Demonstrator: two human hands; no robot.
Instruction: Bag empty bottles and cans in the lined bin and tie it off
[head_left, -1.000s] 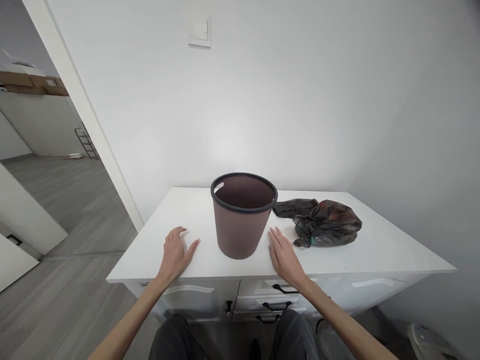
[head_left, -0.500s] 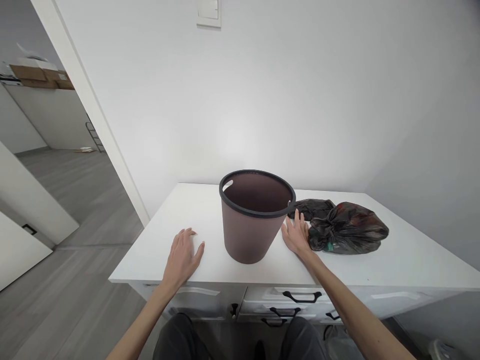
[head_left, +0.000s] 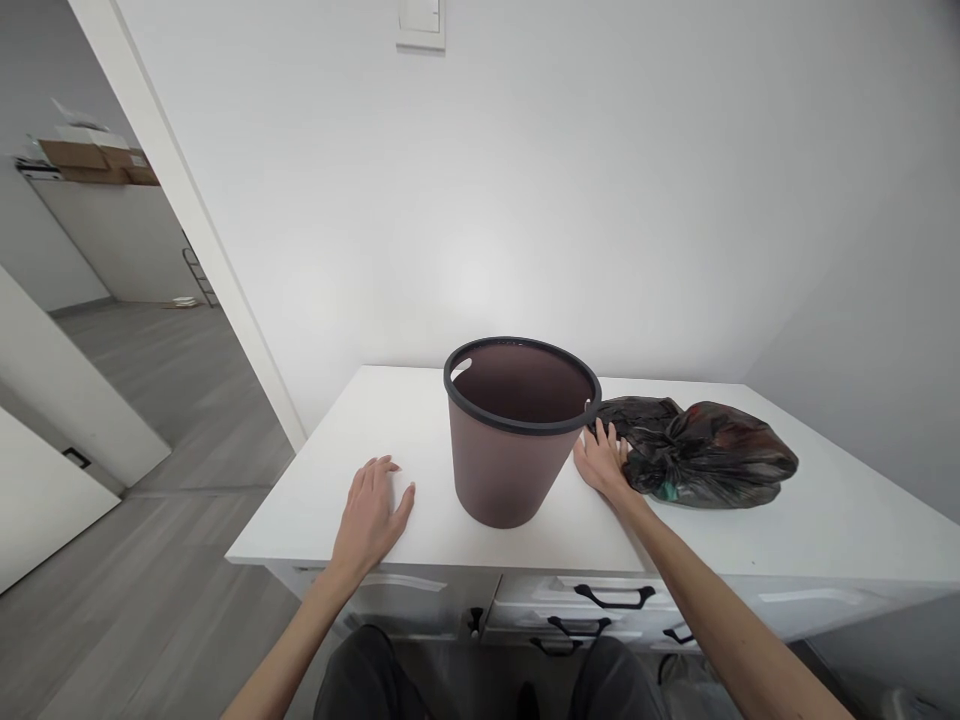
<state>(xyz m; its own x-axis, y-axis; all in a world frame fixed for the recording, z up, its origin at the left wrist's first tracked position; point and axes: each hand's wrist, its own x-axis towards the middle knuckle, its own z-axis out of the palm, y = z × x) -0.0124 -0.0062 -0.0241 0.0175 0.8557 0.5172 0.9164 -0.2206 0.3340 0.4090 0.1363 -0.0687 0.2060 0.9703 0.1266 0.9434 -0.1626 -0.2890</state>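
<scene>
A brown trash can [head_left: 502, 470] with a dark rim and cut-out handle holes stands upright on the white countertop [head_left: 420, 535]; its inside looks bare where I can see it. My left hand [head_left: 371, 515] lies flat on the counter to the left of the can, fingers apart, apart from it. On the other side, my right hand [head_left: 602, 462] rests on the counter with fingers spread, between the can and a knotted black garbage bag [head_left: 724, 455]. The bag is filled, with red and green showing through. Whether my right fingers touch the bag's edge I cannot tell.
Below the counter are white drawers with black handles [head_left: 615, 597]. A white wall [head_left: 525, 180] with a light switch [head_left: 421, 20] rises behind. To the left, a doorway opens on a grey floor [head_left: 172, 400] and cardboard boxes [head_left: 94, 160].
The whole view has shifted slightly, so everything appears a little further right. Both hands, the trash can and the garbage bag keep their places on the counter.
</scene>
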